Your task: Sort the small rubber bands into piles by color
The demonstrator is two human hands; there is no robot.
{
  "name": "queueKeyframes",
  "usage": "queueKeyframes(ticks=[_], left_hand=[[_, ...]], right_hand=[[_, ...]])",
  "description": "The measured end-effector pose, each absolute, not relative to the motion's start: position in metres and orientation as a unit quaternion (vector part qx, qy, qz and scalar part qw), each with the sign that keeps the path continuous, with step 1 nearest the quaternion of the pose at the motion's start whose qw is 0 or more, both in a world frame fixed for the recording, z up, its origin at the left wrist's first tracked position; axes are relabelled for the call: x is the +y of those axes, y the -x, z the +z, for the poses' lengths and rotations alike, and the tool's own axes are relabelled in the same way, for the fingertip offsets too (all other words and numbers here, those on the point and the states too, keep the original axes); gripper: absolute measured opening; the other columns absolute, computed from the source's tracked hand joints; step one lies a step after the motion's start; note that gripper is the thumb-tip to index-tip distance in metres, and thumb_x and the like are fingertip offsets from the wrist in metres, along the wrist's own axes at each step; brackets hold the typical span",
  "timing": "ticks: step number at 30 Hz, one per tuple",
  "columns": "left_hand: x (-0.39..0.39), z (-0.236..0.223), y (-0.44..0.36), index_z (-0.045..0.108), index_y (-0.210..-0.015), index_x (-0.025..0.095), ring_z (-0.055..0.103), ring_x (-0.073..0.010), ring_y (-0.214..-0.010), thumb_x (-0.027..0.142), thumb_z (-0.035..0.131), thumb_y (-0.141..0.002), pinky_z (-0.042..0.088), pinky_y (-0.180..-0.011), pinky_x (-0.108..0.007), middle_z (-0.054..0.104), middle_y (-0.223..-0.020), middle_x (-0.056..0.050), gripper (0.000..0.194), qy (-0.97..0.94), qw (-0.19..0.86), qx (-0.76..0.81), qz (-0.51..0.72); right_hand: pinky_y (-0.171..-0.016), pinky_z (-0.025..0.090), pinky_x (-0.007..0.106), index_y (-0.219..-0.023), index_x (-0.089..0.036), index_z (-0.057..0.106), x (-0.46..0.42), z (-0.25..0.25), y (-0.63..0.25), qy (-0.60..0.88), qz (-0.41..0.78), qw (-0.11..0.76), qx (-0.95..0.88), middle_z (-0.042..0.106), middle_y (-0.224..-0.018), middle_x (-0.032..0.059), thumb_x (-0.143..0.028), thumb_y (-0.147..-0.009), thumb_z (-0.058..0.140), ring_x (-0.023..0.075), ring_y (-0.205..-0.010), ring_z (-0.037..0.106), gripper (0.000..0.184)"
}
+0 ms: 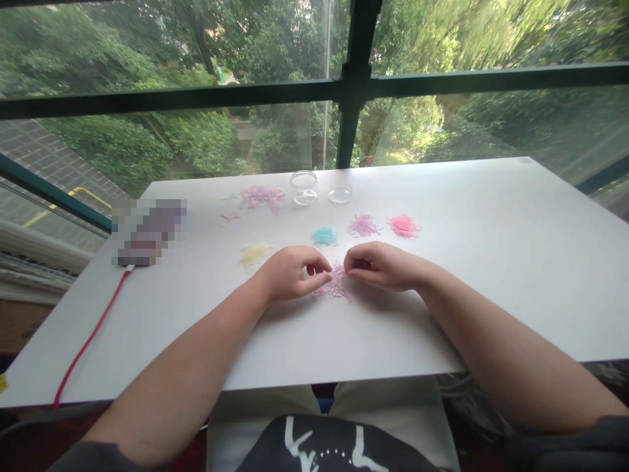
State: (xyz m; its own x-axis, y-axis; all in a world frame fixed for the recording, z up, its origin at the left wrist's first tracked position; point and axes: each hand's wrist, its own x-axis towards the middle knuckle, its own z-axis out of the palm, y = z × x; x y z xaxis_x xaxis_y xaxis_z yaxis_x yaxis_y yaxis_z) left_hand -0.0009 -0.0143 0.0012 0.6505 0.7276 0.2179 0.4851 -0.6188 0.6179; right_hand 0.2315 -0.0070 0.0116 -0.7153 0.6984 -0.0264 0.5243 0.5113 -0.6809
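Note:
A loose pile of pale pink-purple elastic bands (335,286) lies on the white table, between my two hands. My left hand (296,274) is at the pile's left side, thumb and forefinger pinched close together at the strands. From the right, my right hand (382,265) meets the pile with thumb and forefinger together and the other fingers curled in. Whatever sits between either pair of fingertips is too small to make out. Just beyond are small heaps of teal bands (324,236), yellow bands (254,254), lilac bands (364,225) and bright pink bands (403,225).
Farther back stand a clear round jar (303,189) and its clear lid (340,194), with a mixed heap of bands (263,197) to their left. A blurred-out device (152,233) on the left has a red cable (93,334) running to the front edge. Windows border the table's far side.

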Motion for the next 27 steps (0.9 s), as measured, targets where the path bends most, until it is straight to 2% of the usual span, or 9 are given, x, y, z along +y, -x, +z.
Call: queueKeyframes(ticks=[7,27], left_hand=[[-0.0151,-0.0004,-0.0026,0.069,-0.084,0.017,0.060,-0.0106,-0.065,0.026,0.061,-0.079,0.045,-0.063,-0.022,0.069,-0.074,-0.002,0.013,-0.870,0.263,0.338,0.243],[-0.0178,-0.0005,-0.0058,0.067,-0.074,0.017,0.057,-0.0087,-0.061,0.015,0.060,-0.074,0.045,-0.061,-0.020,0.066,-0.067,0.000,0.007,-0.870,0.248,0.318,0.284]], right_hand=[[-0.054,0.037,0.020,-0.078,-0.015,0.057,-0.0067,0.0072,-0.2311,0.341,0.380,0.172,-0.843,0.055,-0.067,-0.0008,-0.017,-0.078,0.052,0.0083,-0.058,0.045,0.005],[-0.052,0.033,0.021,-0.071,-0.015,0.052,-0.0110,0.0037,-0.2222,0.325,0.459,0.250,-0.788,0.050,-0.064,-0.0020,-0.011,-0.073,0.053,0.0075,-0.056,0.041,0.005]])
